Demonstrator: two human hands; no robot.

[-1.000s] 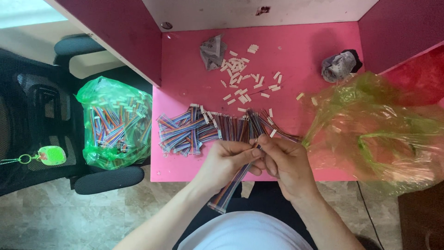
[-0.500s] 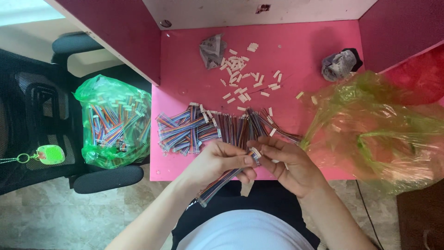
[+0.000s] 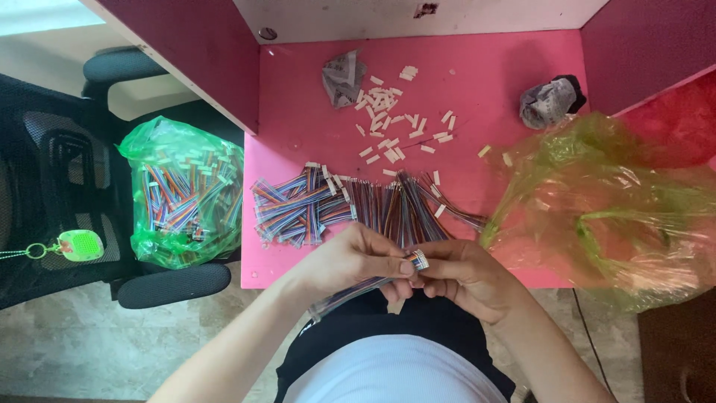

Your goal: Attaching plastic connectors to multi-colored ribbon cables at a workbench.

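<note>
At desk edge | left hand [image 3: 350,261], right hand [image 3: 462,276] pinch cable bundle [image 3: 365,287] | green bag [image 3: 186,194] left

Green plastic bag [image 3: 183,195] sits on the black chair [image 3: 67,186] to my left, off the pink table [image 3: 298,142]; see-through, knotted at top, stuffed w/ multicolour ribbon cables w/ white ends. Yellow-green bag [image 3: 619,209] lies on the table's right side & hangs over the edge, wide open, crumpled, mostly see-through. Small grey crumpled wrapper [image 3: 341,76] at the table's back, just beside the scattered white connector bits. Another crumpled grey-white wrapper [image 3: 548,102] w/ a dark part at back right, near the yellow-green bag's top. No signs or screens. Small green tag [image 3: 79,245] on a ring hangs at the chair.
</note>
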